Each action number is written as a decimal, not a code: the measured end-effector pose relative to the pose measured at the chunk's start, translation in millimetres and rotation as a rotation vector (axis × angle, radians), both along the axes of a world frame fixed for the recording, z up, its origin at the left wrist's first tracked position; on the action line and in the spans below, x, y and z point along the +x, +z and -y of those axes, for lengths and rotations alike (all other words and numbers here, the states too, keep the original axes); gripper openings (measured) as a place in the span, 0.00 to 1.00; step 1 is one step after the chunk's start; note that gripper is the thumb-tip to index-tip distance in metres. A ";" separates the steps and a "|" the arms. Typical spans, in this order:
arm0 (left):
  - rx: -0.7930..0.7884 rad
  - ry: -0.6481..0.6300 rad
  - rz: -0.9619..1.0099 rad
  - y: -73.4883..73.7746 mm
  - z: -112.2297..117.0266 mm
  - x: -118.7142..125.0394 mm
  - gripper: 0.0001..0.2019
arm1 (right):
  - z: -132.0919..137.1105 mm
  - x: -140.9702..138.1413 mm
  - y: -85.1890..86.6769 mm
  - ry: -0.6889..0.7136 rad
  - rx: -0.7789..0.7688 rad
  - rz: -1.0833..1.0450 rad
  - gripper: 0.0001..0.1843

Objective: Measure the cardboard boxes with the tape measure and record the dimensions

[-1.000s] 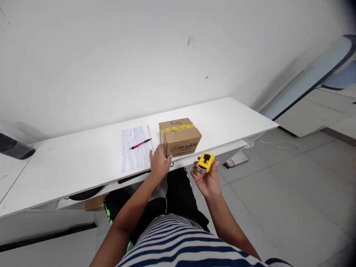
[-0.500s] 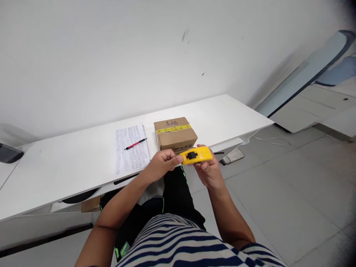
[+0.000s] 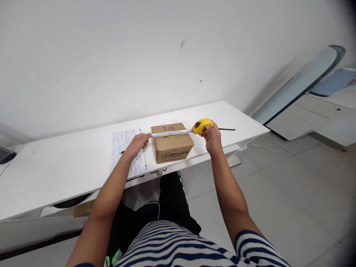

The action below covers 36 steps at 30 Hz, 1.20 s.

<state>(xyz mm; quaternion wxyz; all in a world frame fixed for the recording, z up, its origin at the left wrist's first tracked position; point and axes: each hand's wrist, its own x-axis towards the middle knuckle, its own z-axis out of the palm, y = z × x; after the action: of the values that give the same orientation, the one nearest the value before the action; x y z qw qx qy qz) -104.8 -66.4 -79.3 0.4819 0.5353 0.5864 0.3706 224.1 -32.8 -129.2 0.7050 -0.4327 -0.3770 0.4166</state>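
Observation:
A small brown cardboard box (image 3: 172, 149) with yellow tape and printed lettering sits near the front edge of a white table (image 3: 69, 167). My right hand (image 3: 211, 138) grips a yellow tape measure case (image 3: 201, 126) just right of the box. Its white blade (image 3: 172, 133) is pulled out and lies across the box top. My left hand (image 3: 137, 142) pinches the blade's free end at the box's left edge.
A written sheet of paper (image 3: 124, 148) lies left of the box, partly under my left arm. A dark pen-like stick (image 3: 226, 129) lies right of the tape measure. A dark object (image 3: 4, 154) shows at the far left. Leaning panels (image 3: 306, 92) stand on the tiled floor at right.
Both hands have moved up from in front of the table to the box. The blade has been pulled out and stretched over the box top, my hands spreading apart.

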 end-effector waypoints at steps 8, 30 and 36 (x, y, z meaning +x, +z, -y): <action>0.140 -0.076 -0.308 -0.8 7.1 18.0 0.21 | -3.4 -23.1 3.9 0.010 -0.012 0.032 0.28; -0.321 0.385 0.783 -125.2 286.7 -58.7 0.20 | 209.5 -225.3 -42.6 0.884 0.199 0.575 0.30; -0.251 0.494 0.968 -133.0 279.2 -86.9 0.14 | 222.5 -279.8 -36.4 1.052 0.360 0.948 0.24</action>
<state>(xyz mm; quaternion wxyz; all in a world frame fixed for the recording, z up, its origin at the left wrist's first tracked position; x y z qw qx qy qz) -191.7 -345.6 -212.3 0.6553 0.0890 0.4456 0.6034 -55.8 -255.3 -165.7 0.2328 -0.2058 -0.8624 0.3996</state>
